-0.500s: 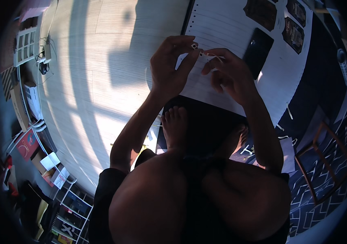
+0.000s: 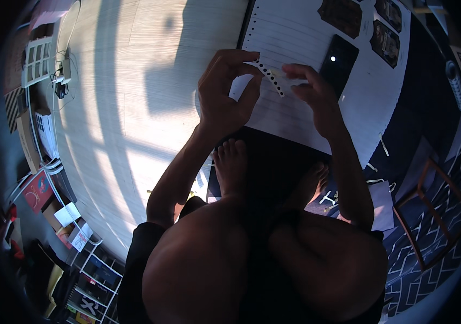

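A narrow white paper strip with a row of dark holes (image 2: 272, 79) dangles from the thumb and index finger of my left hand (image 2: 224, 89), which is closed in a pinch on its upper end. The free end slants down to the right, over a lined paper sheet (image 2: 282, 119). My right hand (image 2: 317, 97) is just right of the strip, apart from it, with thumb and fingers spread and nothing visible between them. A small pale yellowish bit (image 2: 275, 72) shows between the hands; I cannot tell what it is.
A dark phone (image 2: 344, 56) with a bright reflection lies on the sheet, near dark ornate-edged cards (image 2: 386, 44). Thin paper scraps (image 2: 384, 147) are on the dark surface at right, by a brown frame (image 2: 424, 202). A power strip (image 2: 65, 70) sits on the pale floor at left.
My right hand has drawn back to the right, its fingers opening. The holed strip, mostly hidden between the fingers before, now hangs in full view from my left hand.
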Tool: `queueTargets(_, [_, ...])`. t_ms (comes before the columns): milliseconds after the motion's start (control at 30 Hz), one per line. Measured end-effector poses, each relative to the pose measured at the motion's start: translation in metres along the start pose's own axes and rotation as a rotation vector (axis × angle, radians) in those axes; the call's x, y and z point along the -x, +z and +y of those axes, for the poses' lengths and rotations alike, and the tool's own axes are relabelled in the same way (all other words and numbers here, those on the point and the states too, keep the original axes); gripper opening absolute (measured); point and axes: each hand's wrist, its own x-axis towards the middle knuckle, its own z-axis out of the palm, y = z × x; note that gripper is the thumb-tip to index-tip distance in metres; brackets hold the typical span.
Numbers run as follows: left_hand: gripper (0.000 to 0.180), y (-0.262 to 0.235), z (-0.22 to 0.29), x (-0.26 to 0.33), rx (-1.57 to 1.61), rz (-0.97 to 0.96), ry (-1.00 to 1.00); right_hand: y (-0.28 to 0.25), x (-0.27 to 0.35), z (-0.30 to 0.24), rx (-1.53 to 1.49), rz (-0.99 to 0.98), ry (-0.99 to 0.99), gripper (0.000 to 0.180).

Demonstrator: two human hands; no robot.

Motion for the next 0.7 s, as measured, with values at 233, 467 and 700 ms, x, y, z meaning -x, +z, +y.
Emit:
queueTargets(233, [0.042, 0.000, 0.006, 0.001, -0.156, -0.009, 0.154, 0.010, -0.007, -0.012, -0.022, -0.054, -0.325, 0.038])
queueTargets(467, [0.042, 0.000, 0.003, 0.001, -0.140, 0.014, 0.162, 0.013, -0.008, -0.012, -0.002, -0.018, -0.276, 0.024])
queueTargets(700, [0.041, -0.004, 0.003, 0.000, -0.234, -0.042, 0.161, 0.021, -0.007, -0.001, -0.001, 0.000, -0.147, 0.021])
